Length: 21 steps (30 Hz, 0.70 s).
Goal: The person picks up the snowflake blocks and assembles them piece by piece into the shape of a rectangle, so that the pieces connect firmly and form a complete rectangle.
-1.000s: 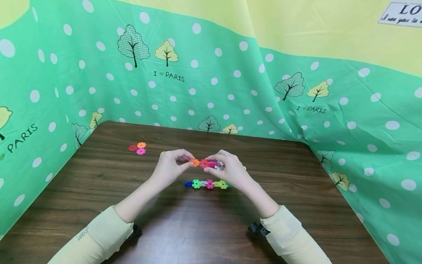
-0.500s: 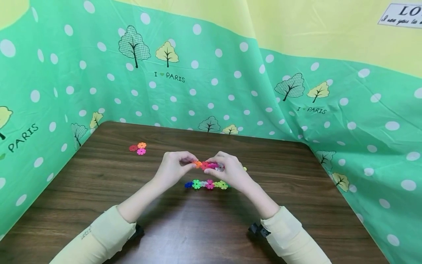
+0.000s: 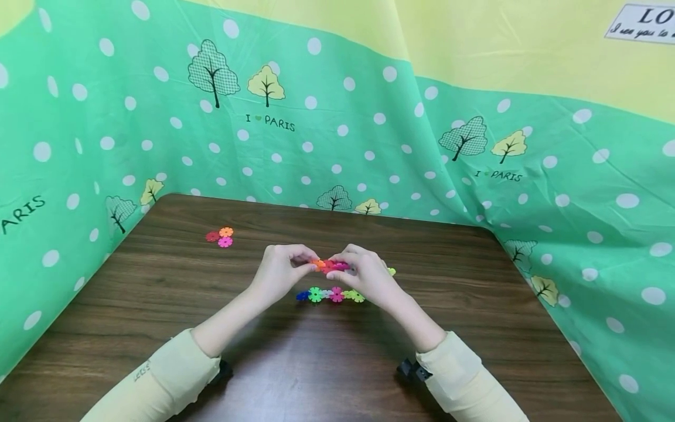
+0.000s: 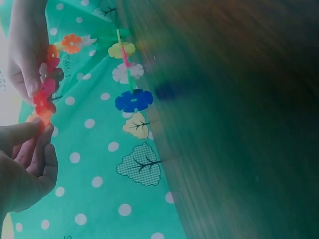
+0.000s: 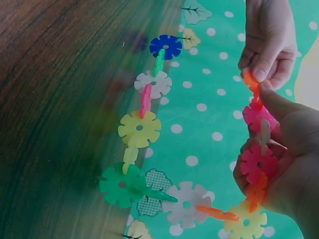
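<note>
Between finger and thumb, my left hand (image 3: 278,274) pinches an orange snowflake disc (image 4: 41,119). It touches the red disc (image 3: 328,266) at one end of a linked chain; whether their slots interlock I cannot tell. My right hand (image 3: 370,276) grips that end of the chain, its fingers curled around the pink disc (image 5: 259,164) and its neighbours. In the right wrist view the chain bends round through a yellow disc (image 5: 245,222), a white disc (image 5: 186,204) and a green disc (image 5: 121,184). Its far end is a blue disc (image 5: 165,47). My right hand hides part of it in the head view.
Three loose discs, a red one (image 3: 212,236), an orange one (image 3: 226,232) and a pink one (image 3: 225,242), lie at the back left of the brown wooden table (image 3: 158,305). A green dotted curtain (image 3: 295,152) stands along the table's back and sides.
My left hand has shifted slightly right, bringing the orange disc from just beside the red disc up against it. My right hand stays almost in place, still holding the chain.
</note>
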Each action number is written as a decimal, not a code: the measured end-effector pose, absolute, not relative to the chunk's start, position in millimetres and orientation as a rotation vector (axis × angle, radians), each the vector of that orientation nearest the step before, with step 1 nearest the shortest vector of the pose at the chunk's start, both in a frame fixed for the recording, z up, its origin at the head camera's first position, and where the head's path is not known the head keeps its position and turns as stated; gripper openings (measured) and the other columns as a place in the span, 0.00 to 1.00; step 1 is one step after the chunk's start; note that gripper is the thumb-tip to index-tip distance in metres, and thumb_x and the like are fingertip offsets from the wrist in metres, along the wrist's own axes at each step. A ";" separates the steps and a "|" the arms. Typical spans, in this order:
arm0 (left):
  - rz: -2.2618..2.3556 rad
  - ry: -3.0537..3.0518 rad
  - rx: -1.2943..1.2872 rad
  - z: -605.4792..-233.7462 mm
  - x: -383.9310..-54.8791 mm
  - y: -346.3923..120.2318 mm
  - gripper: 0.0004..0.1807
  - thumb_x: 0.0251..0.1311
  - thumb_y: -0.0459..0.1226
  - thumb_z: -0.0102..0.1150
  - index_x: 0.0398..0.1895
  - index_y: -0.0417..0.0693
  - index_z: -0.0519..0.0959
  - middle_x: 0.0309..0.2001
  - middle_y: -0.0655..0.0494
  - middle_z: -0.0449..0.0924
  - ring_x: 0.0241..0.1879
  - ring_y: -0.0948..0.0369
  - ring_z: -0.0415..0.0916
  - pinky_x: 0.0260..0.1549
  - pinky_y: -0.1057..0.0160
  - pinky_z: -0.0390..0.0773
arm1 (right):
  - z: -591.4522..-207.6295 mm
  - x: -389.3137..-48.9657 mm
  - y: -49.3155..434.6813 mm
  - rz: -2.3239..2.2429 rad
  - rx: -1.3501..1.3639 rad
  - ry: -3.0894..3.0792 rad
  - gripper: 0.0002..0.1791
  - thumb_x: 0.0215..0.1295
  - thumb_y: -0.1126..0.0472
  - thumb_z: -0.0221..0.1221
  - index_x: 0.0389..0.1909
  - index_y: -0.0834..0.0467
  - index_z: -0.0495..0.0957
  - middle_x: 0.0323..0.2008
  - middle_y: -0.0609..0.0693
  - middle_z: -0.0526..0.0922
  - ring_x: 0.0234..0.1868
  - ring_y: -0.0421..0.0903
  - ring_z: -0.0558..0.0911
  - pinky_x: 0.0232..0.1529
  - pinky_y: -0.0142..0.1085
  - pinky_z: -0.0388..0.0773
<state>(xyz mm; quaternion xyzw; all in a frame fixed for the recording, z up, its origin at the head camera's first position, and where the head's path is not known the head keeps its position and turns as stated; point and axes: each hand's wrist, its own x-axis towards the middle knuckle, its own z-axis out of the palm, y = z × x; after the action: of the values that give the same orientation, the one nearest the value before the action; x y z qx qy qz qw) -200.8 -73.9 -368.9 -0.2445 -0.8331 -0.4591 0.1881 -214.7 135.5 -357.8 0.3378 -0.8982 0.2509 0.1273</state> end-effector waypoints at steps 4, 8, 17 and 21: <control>-1.296 -2.351 -0.689 -371.2 -204.3 -75.6 0.07 0.46 0.33 0.72 0.29 0.47 0.84 0.30 0.56 0.86 0.28 0.67 0.82 0.32 0.70 0.81 | -356.7 -213.8 134.6 0.718 0.973 -2.623 0.16 0.51 0.49 0.69 0.39 0.53 0.85 0.28 0.41 0.76 0.23 0.35 0.70 0.20 0.27 0.69; -1.301 -2.375 -0.696 -372.4 -206.9 -78.0 0.08 0.46 0.34 0.72 0.31 0.48 0.84 0.31 0.57 0.86 0.30 0.66 0.82 0.35 0.69 0.81 | -355.4 -213.2 133.9 0.710 0.963 -2.629 0.17 0.51 0.47 0.68 0.39 0.54 0.85 0.27 0.41 0.77 0.22 0.36 0.70 0.19 0.27 0.69; -1.295 -2.405 -0.742 -361.5 -208.9 -92.5 0.11 0.49 0.34 0.70 0.38 0.49 0.82 0.34 0.58 0.85 0.36 0.63 0.82 0.41 0.61 0.81 | -352.9 -214.5 139.1 0.727 0.924 -2.626 0.17 0.51 0.49 0.69 0.39 0.54 0.85 0.27 0.41 0.77 0.22 0.37 0.70 0.21 0.28 0.68; -1.280 -2.471 -0.732 -355.2 -211.9 -106.0 0.13 0.50 0.35 0.70 0.40 0.51 0.82 0.38 0.58 0.84 0.41 0.61 0.81 0.45 0.57 0.80 | -352.8 -215.5 142.5 0.730 0.901 -2.641 0.17 0.51 0.49 0.69 0.39 0.54 0.85 0.27 0.41 0.77 0.24 0.41 0.72 0.22 0.28 0.69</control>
<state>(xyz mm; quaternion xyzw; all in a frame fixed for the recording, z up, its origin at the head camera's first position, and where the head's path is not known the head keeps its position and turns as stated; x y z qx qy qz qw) -211.9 -106.0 -355.2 -0.2521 -0.8513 -0.4409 0.1315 -215.5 142.5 -352.8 0.3098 -0.9081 0.2509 0.1281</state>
